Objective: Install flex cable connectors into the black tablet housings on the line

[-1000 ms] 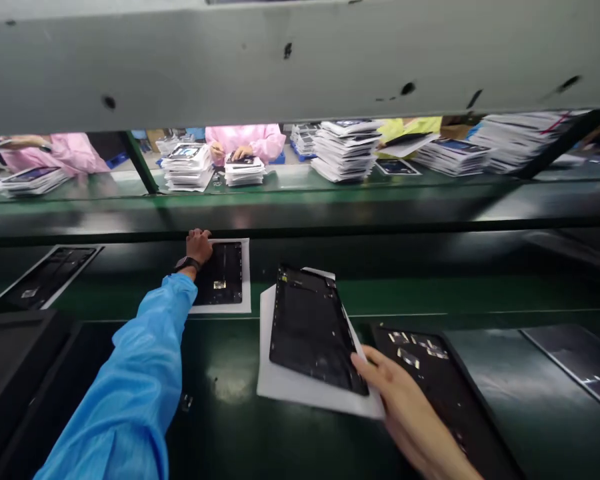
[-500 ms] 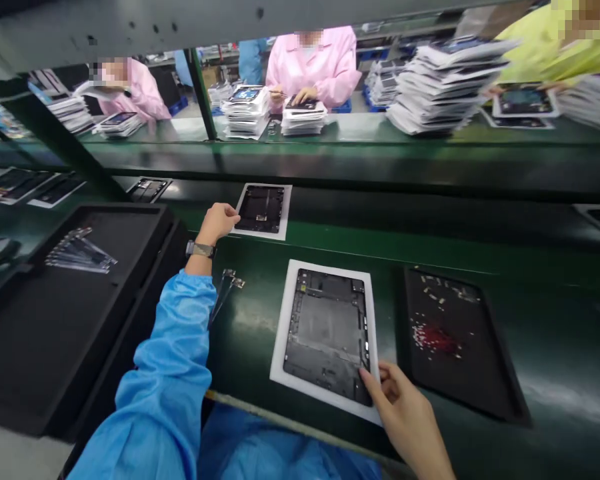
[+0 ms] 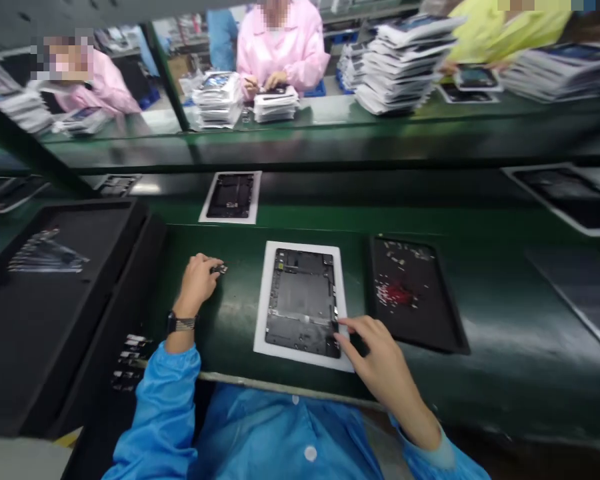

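A black tablet back housing (image 3: 303, 300) lies inside up on a white foam sheet (image 3: 264, 313) in front of me. My right hand (image 3: 380, 353) is at its lower right edge, thumb and forefinger curled in a pinch against the rim. To the left, my left hand (image 3: 198, 283) is closed over the bench, with a flex cable (image 3: 220, 269) at its fingertips. Only the small board at the cable's end shows; the strip is hidden under the hand. A dark watch (image 3: 173, 323) is on my left wrist.
A black tray (image 3: 425, 307) on the right holds small parts and a red heap. Big black trays (image 3: 5, 333) stand left, with more flex cables (image 3: 47, 253). Another housing on foam (image 3: 231, 195) lies beyond. Co-workers (image 3: 283, 40) sit opposite behind stacked sheets (image 3: 217, 100).
My left hand has left the far housing and come back to the flex cables on the bench. My right hand has slid up the near housing's right edge. Another housing has appeared far right.
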Demonstrator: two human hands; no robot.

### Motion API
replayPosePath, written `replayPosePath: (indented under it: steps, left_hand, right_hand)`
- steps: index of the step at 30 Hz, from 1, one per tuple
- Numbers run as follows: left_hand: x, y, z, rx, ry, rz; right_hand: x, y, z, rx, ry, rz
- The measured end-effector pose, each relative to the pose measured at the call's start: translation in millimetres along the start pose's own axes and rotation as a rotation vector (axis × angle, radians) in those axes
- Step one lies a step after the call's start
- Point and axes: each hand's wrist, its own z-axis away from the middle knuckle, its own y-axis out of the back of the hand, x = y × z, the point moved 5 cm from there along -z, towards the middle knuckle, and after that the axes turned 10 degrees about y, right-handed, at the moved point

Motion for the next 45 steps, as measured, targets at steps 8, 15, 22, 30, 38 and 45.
replayPosePath:
  steps: [8, 15, 22, 30, 38, 45]
  left_hand:
    - [1, 16.3, -2, -0.159, 0.008, 0.16]
    - [24, 106.7, 55, 0.155, 0.225, 0.637]
    - [78, 27.8, 60, -0.262, 0.197, 1.218]
    - [136, -80.6, 76, -0.77, 0.182, 1.194]
    - [142, -95.5, 83, -0.88, 0.163, 1.242]
    - [148, -94.2, 90, -0.938, 0.102, 1.243]
  right_hand:
    - [-1, -19, -20, -0.052, -0.046, 0.003]
    - [-7, -26, -29, -0.072, -0.017, 0.006]
    - [-17, -24, -25, 0.06, 0.012, 0.003]
    - [-9, -23, -19, 0.067, -0.187, -0.366]
    - [-3, -22, -19, -0.002, -0.291, -0.53]
    - [-5, -19, -21, -0.047, -0.277, -0.592]
